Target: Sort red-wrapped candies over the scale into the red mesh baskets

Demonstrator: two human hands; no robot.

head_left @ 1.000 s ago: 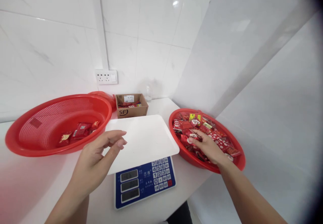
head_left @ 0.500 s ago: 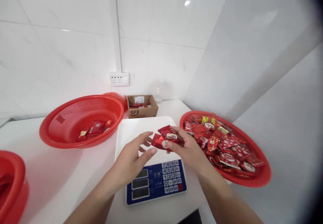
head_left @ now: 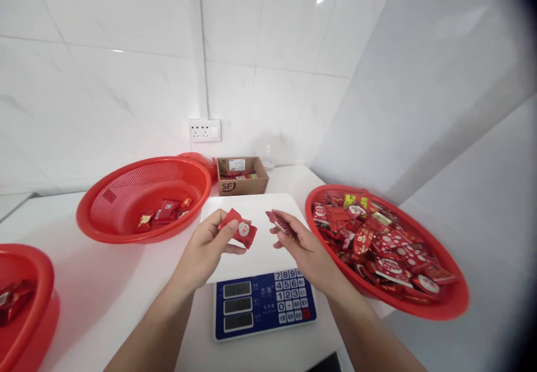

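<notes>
Between thumb and fingers, my left hand (head_left: 210,243) is closed on a red candy packet (head_left: 243,232) with a round white label. My right hand (head_left: 304,249) pinches another packet, a darker red one (head_left: 282,225), turned nearly edge-on. Both hands are raised over the white pan (head_left: 251,263) of a weighing scale, a short gap between them. Below them lies the scale's blue keypad panel (head_left: 264,305) with three dark display windows. To the right, close to my right hand, a red basket (head_left: 459,299) is heaped with red packets (head_left: 390,249).
At the left, a large red mesh basket (head_left: 96,198) holds several packets (head_left: 168,210). Another red basket (head_left: 46,271) with packets is cut off at the left edge. A cardboard box (head_left: 247,186) with packets stands behind the scale, near a wall socket (head_left: 204,131).
The two packets were together in my right hand. Now my left hand has taken the one with the round label, and the hands have drawn apart. The view has shifted slightly.
</notes>
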